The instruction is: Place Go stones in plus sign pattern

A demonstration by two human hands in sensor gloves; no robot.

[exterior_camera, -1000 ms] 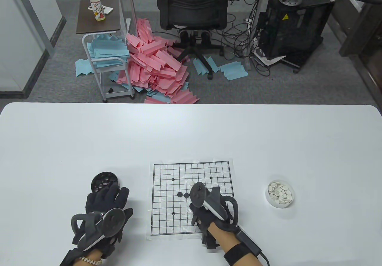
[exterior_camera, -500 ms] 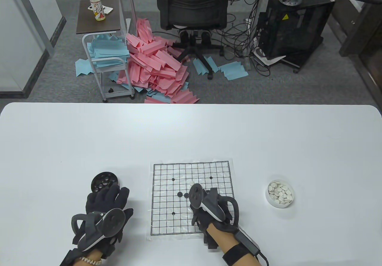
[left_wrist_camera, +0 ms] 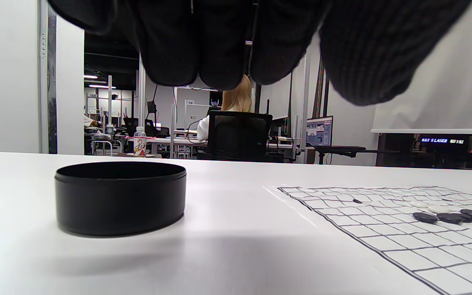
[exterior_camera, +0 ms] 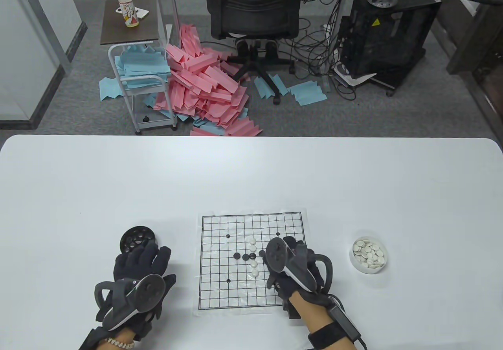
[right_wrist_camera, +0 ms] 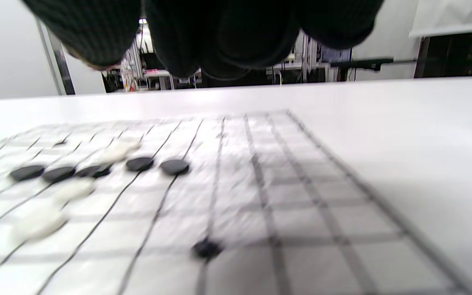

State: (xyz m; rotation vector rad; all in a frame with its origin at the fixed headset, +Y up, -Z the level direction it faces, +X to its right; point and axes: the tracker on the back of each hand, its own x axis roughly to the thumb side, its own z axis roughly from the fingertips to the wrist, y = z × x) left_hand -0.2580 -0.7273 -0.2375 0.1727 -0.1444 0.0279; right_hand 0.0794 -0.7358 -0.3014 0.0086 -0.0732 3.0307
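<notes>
**On the grid sheet, a cross of stones now shows as the right hand shifts aside**

On the grid sheet (exterior_camera: 251, 261), the right hand (exterior_camera: 292, 271) has moved toward the sheet's right edge since a second ago, when it lay over the middle of the grid. That shift uncovers stones it hid before. A row of black stones (exterior_camera: 245, 255) crosses the centre of the sheet, and a column of white stones (exterior_camera: 254, 264) runs through it, one white stone above the row and others below. Together they form a plus shape near the sheet's middle. The right wrist view shows five black stones (right_wrist_camera: 96, 170) in a line, with blurred white ones beside it.

The right hand now rests low over the right part of the sheet, wrist at the sheet's lower right corner, fingers pointing toward the far edge. The tracker hides its fingers from above, and the wrist view shows only dark fingertips (right_wrist_camera: 219, 41) at the top. I cannot tell whether it is open or closed, or whether it holds a stone.

The left hand (exterior_camera: 135, 275) has not moved. It lies left of the sheet, fingers spread and empty, fingertips just short of the black bowl (exterior_camera: 136, 239). The left wrist view shows that bowl (left_wrist_camera: 120, 196) standing apart from the sheet's left edge.

The white bowl (exterior_camera: 368, 254), full of white stones, sits right of the sheet, well apart from the right hand.
</notes>
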